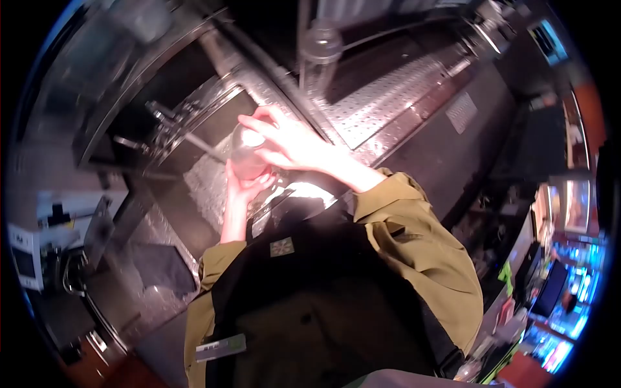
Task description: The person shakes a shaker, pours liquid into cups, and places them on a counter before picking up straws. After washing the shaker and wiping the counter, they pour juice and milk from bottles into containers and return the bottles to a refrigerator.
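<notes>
Over the sink [206,187], my two hands hold a rounded, greyish cup [243,155], its exact make washed out by glare. From below, my left hand [244,192] closes its fingers around the base. My right hand [288,141] grips the upper right side with bent fingers. The spout of a metal faucet [206,146] points at the cup from the left. Whether anything is inside the cup cannot be made out.
A perforated metal drainboard [372,107] runs up and right of the sink, with a tall clear container [321,57] standing at its near-left end. A dark cloth [166,266] lies on the counter at left. White equipment [27,255] stands further left.
</notes>
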Action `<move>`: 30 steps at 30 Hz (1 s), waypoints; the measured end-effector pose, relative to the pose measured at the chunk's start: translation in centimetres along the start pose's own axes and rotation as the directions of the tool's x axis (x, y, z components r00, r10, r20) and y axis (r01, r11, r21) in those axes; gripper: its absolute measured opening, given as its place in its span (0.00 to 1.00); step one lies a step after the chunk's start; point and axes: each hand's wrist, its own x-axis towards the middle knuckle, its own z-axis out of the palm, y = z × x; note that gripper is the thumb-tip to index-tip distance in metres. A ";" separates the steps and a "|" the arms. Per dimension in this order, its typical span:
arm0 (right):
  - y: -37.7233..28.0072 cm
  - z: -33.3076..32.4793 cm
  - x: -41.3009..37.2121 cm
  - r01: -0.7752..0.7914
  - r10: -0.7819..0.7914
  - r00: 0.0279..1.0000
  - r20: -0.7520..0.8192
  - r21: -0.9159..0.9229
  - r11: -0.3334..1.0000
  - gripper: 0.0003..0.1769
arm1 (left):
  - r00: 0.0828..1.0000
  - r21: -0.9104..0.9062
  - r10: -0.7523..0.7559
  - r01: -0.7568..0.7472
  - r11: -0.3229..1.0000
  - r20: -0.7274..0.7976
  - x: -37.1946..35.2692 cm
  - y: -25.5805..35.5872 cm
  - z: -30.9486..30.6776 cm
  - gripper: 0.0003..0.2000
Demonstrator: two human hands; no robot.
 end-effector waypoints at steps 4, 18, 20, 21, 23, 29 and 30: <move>1.6 -2.4 -2.8 -0.111 0.188 0.957 -0.222 0.319 0.941 0.57 | 0.979 0.214 -0.019 -0.026 0.977 0.202 -0.3 -4.0 4.2 0.38; 16.8 -11.4 -8.6 -0.545 0.356 0.550 -0.755 -0.001 0.838 0.63 | 0.792 0.681 -0.062 -0.480 0.553 0.608 2.4 -8.1 5.1 0.31; 20.4 -10.8 -8.0 -0.518 0.295 0.577 -0.762 -0.062 0.853 0.62 | 0.917 0.706 0.171 -0.387 0.593 0.359 -1.5 -4.0 2.7 0.19; 22.2 -10.5 -7.9 -0.484 0.248 0.603 -0.758 -0.100 0.870 0.61 | 0.855 0.651 0.363 -0.517 0.555 0.370 -3.4 -2.0 0.2 0.18; 23.4 -10.4 -7.0 -0.351 0.153 0.656 -0.739 -0.118 0.929 0.62 | 0.650 0.756 0.718 -0.593 0.277 0.247 -7.6 2.0 -4.3 0.17; 15.0 -5.1 -7.2 -0.498 0.079 0.550 -0.832 -0.250 0.830 0.33 | -0.292 0.843 0.955 -0.499 -0.200 0.053 -17.0 13.6 -24.8 0.18; 11.4 -1.0 -3.7 -0.242 0.132 0.669 -0.731 -0.047 0.969 0.22 | -0.305 0.951 0.949 -0.260 -0.167 0.083 -18.0 14.8 -27.4 0.22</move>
